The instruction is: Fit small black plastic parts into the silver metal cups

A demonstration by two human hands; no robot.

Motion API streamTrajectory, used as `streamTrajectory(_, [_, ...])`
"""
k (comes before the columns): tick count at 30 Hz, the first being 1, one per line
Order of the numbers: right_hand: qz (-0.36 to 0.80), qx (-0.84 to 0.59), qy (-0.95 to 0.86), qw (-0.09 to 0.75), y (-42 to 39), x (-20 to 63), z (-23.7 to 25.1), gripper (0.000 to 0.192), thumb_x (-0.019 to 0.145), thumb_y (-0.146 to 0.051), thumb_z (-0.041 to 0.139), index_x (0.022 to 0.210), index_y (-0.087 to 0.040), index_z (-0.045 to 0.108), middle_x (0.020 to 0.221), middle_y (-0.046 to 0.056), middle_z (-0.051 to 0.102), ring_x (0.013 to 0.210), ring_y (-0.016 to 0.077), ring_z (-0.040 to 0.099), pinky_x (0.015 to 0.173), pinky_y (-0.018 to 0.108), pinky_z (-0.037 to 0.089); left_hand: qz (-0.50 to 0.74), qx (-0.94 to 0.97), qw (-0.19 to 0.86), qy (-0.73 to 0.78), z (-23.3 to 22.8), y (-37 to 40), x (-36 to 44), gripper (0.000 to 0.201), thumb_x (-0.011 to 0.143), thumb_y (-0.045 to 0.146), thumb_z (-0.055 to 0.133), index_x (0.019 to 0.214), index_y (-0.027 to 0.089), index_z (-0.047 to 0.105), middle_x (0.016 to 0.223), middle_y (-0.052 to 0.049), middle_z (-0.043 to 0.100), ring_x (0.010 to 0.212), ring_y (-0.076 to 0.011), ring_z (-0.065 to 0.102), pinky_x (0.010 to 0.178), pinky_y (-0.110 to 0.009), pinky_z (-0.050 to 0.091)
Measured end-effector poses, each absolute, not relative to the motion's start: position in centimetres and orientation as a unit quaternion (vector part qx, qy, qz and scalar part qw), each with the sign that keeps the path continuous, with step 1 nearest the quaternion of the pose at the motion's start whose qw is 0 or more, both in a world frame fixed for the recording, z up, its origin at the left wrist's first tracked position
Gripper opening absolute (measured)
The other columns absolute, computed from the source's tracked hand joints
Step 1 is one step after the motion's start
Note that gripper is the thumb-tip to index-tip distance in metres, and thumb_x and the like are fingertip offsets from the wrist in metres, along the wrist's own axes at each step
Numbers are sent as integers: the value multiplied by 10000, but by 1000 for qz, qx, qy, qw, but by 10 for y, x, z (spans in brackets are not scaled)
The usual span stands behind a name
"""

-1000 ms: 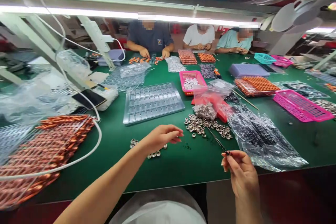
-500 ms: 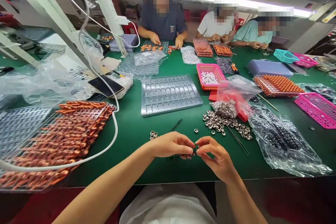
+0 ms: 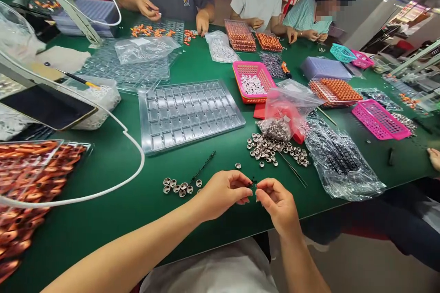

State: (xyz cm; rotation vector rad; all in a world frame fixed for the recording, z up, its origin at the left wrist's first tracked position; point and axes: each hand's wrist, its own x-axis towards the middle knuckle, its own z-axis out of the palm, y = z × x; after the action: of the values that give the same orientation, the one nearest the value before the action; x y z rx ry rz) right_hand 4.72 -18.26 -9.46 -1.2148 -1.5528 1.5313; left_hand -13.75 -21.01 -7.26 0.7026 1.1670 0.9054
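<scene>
Over the near edge of the green table (image 3: 103, 219): left hand (image 3: 223, 192) and right hand (image 3: 277, 203) fingertip to fingertip, both pinched shut on a tiny black part (image 3: 253, 183). Just left, small metal rings (image 3: 178, 186); beyond, ring pile (image 3: 271, 151), clear tray (image 3: 189, 114).

A clear compartment tray (image 3: 190, 114) lies mid-table on the green mat (image 3: 113, 201). Left of it, a phone (image 3: 44, 107) rests on a white tub (image 3: 99, 98), and a white cable (image 3: 113, 119) loops across the mat past copper coils (image 3: 24, 178). A pink basket (image 3: 252, 82) of white parts sits behind a red-tinted bag (image 3: 285, 114). Farther right are an orange tray (image 3: 335, 91), a second pink basket (image 3: 380, 119) and a bag of black parts (image 3: 338, 160). Three people sit across the table, hands over orange pieces (image 3: 151, 31).
</scene>
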Motion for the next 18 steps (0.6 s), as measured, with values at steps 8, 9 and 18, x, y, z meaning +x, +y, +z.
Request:
streamTrajectory(8, [593, -449, -587, 320, -174, 45, -102, 174, 869, -373, 632, 826, -205, 620, 708, -13, 554, 622, 124, 497, 564, 230, 405, 389, 353, 653, 546, -65, -208, -128, 179, 756, 297, 701, 873, 164, 675, 764, -46, 711, 710, -181, 666, 695, -290, 544])
streamTrajectory(9, [590, -446, -592, 320, -173, 46, -101, 174, 871, -369, 629, 815, -205, 617, 708, -13, 548, 622, 125, 493, 565, 231, 403, 385, 374, 639, 551, -66, -208, -128, 190, 777, 329, 684, 879, 169, 686, 785, -47, 713, 729, -185, 664, 696, -283, 537])
streamTrajectory(18, [628, -456, -556, 296, -168, 49, -98, 206, 816, -402, 683, 820, -204, 628, 689, -15, 563, 594, 124, 503, 552, 231, 421, 387, 420, 599, 561, -76, -207, -127, 232, 848, 387, 600, 896, 194, 719, 838, -46, 719, 782, -198, 658, 720, -268, 512])
